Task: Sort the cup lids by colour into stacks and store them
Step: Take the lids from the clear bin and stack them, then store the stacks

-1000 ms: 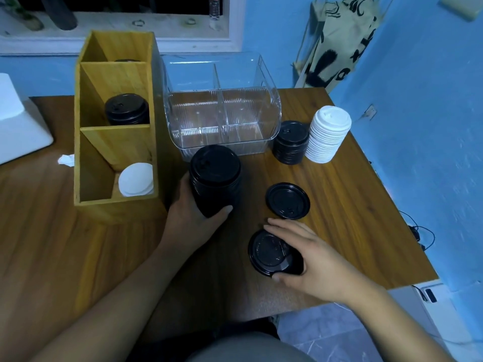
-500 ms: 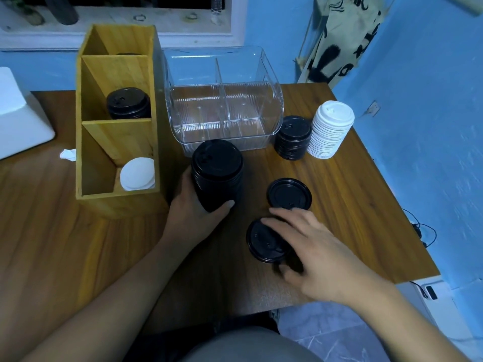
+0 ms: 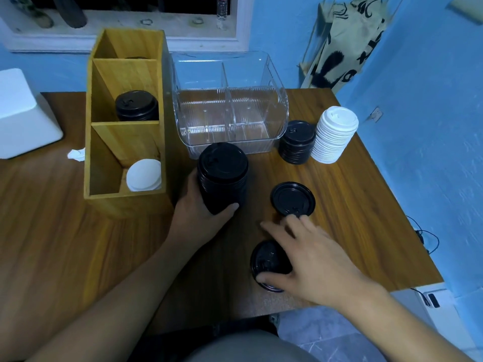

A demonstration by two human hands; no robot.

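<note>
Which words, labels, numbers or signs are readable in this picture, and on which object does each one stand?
No text can be read.
Hanging cloth: black marks, perhaps letters, not legible.
Bottle on the sill: label too blurred.
Black lid stack: raised marks too small.

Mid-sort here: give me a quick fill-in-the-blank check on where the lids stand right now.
The tall lid stack in the left hand's grip is ___.
The lids in the wooden organizer's nearest compartment are ___.
The white lid stack on the table stands to the ___ of the short black stack.
Missing: black; white; right.
</note>
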